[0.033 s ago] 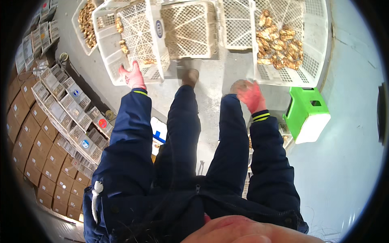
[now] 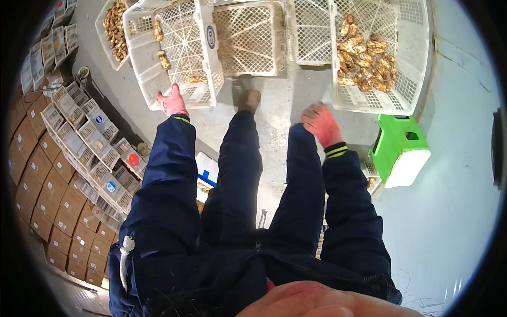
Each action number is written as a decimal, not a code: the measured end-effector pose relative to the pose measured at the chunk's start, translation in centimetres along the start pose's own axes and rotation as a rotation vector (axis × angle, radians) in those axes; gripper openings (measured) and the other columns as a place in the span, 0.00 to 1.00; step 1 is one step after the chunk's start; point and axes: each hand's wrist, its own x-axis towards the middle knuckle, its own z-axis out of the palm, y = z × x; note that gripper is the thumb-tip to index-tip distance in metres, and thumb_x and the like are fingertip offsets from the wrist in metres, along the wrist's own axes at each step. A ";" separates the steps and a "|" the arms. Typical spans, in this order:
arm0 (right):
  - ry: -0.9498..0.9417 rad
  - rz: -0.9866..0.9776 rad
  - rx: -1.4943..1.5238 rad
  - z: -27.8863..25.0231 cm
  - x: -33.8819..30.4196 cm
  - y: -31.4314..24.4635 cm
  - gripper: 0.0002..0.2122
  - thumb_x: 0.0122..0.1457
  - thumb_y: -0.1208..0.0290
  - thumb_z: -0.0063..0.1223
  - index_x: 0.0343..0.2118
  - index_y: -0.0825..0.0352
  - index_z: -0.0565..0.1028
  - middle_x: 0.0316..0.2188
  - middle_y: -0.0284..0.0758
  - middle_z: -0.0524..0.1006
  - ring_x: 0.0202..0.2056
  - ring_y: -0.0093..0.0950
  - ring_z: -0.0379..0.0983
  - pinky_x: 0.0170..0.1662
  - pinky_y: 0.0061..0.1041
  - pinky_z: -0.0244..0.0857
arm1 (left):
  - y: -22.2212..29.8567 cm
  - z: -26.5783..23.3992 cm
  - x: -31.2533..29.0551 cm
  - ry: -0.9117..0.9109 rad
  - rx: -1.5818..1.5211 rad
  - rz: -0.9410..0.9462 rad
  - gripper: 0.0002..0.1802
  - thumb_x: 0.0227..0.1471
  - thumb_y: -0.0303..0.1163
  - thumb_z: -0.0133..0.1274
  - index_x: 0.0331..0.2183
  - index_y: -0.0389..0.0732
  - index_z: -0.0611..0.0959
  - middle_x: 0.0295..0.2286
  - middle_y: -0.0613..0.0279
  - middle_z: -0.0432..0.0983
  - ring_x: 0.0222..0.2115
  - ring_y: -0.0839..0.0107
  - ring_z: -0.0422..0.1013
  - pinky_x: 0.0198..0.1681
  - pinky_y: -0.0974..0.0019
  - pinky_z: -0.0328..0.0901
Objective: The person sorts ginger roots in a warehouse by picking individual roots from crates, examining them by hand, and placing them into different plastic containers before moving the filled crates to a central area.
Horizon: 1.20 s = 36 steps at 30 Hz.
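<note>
My left hand, in a pink-red glove, is at the near edge of a white slatted plastic crate and closed on its rim. Inside that crate lie a few mottled brown-and-cream stubby pieces, mushroom-like in shape. By my right knee is my right hand, gloved in pink-red with darkened fingers. Its fingers are loosely bent and slightly apart, with no object visible in them. At the far right, a second white crate holds a heap of the same mottled pieces.
Between the crates, another white crate shows its lattice. A green stool with a white top stands right. Small brown pieces fill a crate at the far left. Stacked white crates and cardboard boxes line the left.
My right hand has shifted slightly left toward my knee and is less blurred. The view has shifted a little, and the crates appear slightly farther right. My left hand stays at the rim.
</note>
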 end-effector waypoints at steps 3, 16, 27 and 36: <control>0.057 0.277 0.176 8.0 3.3 0.4 0.21 0.58 0.58 0.40 0.48 0.68 0.59 0.44 0.48 0.66 0.46 0.41 0.65 0.49 0.37 0.60 | -10.8 -0.7 3.3 0.032 -0.195 -0.441 0.42 0.37 0.45 0.59 0.48 0.27 0.64 0.44 0.46 0.67 0.41 0.57 0.66 0.45 0.63 0.61; -0.174 0.058 0.772 7.7 28.9 12.3 0.23 0.60 0.61 0.38 0.52 0.73 0.53 0.55 0.55 0.49 0.58 0.45 0.42 0.59 0.41 0.42 | -16.1 3.2 3.7 -0.897 -1.052 -0.510 0.19 0.50 0.28 0.42 0.46 0.34 0.69 0.45 0.53 0.67 0.47 0.59 0.63 0.50 0.56 0.59; 0.876 -0.401 -0.990 18.8 25.3 5.3 0.29 0.45 0.58 0.55 0.47 0.72 0.61 0.43 0.45 0.66 0.41 0.34 0.68 0.38 0.29 0.64 | -15.2 3.8 5.1 -0.538 -1.448 -1.033 0.15 0.52 0.26 0.40 0.42 0.30 0.69 0.42 0.47 0.68 0.43 0.53 0.66 0.46 0.52 0.63; 0.833 -0.460 -1.583 12.7 25.1 6.5 0.29 0.46 0.69 0.52 0.52 0.66 0.56 0.40 0.46 0.67 0.43 0.41 0.65 0.45 0.33 0.60 | -13.3 5.3 3.7 -0.544 -1.271 -0.896 0.14 0.52 0.27 0.40 0.42 0.33 0.69 0.41 0.52 0.69 0.41 0.58 0.67 0.45 0.54 0.64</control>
